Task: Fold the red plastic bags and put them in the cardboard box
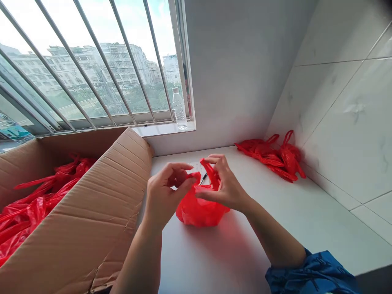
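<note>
A red plastic bag (200,210) sits bulging on the white tabletop, its two handles raised. My left hand (163,192) curls round the left handle, thumb and fingers bent toward each other. The right handle loop lies in my right hand (226,183), between the thumb and the bent fingers. What fills the bag is hidden by the red plastic. Just behind the handles, a black pen (204,177) and part of a printed paper (196,166) show on the table.
A large cardboard box (101,204) stands at the left with many red plastic bags (39,208) inside. More red bags (272,157) lie in the far right corner by the wall. A clear bottle (179,109) stands on the sill of the barred window.
</note>
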The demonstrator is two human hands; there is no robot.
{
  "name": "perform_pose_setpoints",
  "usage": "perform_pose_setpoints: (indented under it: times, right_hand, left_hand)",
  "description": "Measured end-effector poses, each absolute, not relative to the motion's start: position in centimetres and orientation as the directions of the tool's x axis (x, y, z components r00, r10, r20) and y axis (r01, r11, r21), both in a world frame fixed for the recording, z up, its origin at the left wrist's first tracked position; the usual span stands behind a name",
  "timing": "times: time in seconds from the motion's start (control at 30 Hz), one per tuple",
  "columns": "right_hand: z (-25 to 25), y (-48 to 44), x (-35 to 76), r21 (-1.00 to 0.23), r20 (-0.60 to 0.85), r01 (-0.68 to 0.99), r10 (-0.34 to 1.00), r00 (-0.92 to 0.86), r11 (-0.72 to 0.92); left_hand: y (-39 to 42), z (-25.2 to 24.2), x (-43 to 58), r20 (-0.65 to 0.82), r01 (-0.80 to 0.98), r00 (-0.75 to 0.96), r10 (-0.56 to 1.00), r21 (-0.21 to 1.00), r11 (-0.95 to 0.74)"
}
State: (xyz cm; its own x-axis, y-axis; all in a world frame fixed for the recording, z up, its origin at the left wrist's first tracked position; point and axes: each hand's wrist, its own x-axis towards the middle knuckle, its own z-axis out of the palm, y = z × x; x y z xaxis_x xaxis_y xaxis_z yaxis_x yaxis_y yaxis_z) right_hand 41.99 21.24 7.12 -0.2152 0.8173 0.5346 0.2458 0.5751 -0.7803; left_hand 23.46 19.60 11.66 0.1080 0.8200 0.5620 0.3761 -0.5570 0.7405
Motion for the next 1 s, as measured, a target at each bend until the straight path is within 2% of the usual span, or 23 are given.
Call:
perform_pose_setpoints:
  times: [0.1,0.13,0.23,0.3,0.4,0.5,0.57,0.7,0.8,0.9,1.0]
  right_hand:
    - [6.4,21.4,40.6,-0.738,0.564,0.239,0.771,-0.297,0.631]
    - [6.3,21.6,40.5,-0.749,0.570,0.208,0.772,-0.282,0.629]
    - [6.2,22.4,40.9,-0.819,0.532,0.128,0.824,-0.192,0.559]
    - [6.3,22.9,41.6,-0.872,0.465,0.077,0.866,-0.181,0.484]
    - [6.4,23.3,42.7,-0.938,0.345,-0.048,0.906,-0.244,0.344]
    - [6.6,23.4,43.8,-0.962,0.265,-0.145,0.917,-0.299,0.231]
    - [6.8,23.4,44.5,-0.963,0.264,-0.151,0.899,-0.349,0.224]
    - [7.4,23.1,45.4,-0.948,0.296,-0.076,0.763,-0.574,0.310]
    - [7.4,22.5,45.4,-0.892,0.323,0.062,0.729,-0.603,0.447]
    - [7.0,22.2,44.6,-0.690,0.466,0.363,0.768,-0.440,0.627]
    - [6.2,22.4,43.6,-0.460,0.614,0.605,0.725,-0.313,0.650]
  left_hand:
    - [19.4,11.4,24.0,0.547,0.298,0.345,0.763,0.707,-0.642]
    - [19.5,11.3,24.0,0.573,0.294,0.359,0.737,0.680,-0.672]
    - [19.9,10.5,24.1,0.627,0.374,0.254,0.736,0.638,-0.673]
    - [20.4,9.6,24.3,0.527,0.434,0.256,0.811,0.687,-0.583]
    - [21.2,8.4,24.8,0.257,0.414,0.375,0.891,0.813,-0.409]
    - [22.1,7.8,24.9,0.100,0.244,0.493,0.864,0.938,-0.248]
    - [22.6,7.7,24.8,0.050,0.106,0.528,0.848,0.987,-0.123]
    - [23.5,7.4,24.8,-0.024,-0.106,0.487,0.873,0.991,0.087]
    - [23.6,7.3,24.8,-0.040,-0.143,0.483,0.874,0.982,0.125]
    - [23.6,7.4,24.6,-0.064,-0.095,0.507,0.860,0.987,0.130]
    - [23.7,7.4,24.6,-0.118,-0.042,0.561,0.820,0.985,0.170]
